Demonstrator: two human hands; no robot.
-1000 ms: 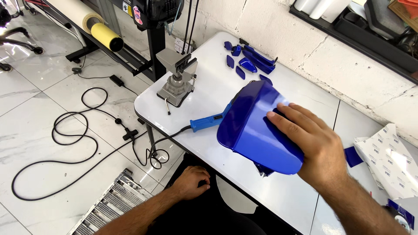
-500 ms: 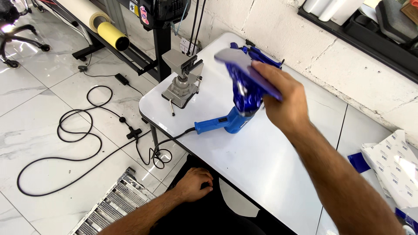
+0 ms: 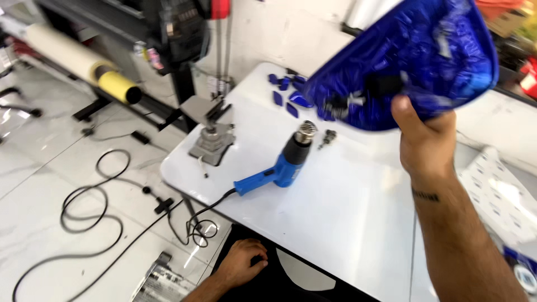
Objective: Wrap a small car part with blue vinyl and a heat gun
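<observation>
Blue panel lifted clear of the tabletop

The right hand (image 3: pixel 426 137) now grips the glossy blue panel (image 3: pixel 408 61) at upper right, raised from where it lay — its inner side shown; the left hand (image 3: pixel 241 263), loosely curled, rests at the tabletop (image 3: pixel 335 223) edge, near the blue heat gun (image 3: pixel 285 162).

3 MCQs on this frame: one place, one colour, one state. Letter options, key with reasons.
1. Where does the heat gun lie?
A. on the white table
B. on the floor
C. in the left hand

2. What colour is the panel?
A. red
B. blue
C. yellow

3. What is the right hand doing?
A. resting flat on the table
B. holding the panel raised off the table
C. gripping the heat gun

Key: 1 A, the gun rests on the tabletop, untouched. 2 B, its glossy surface is blue. 3 B, the thumb clamps the panel's edge, above the table; the left hand rests low, on the lap.
</observation>
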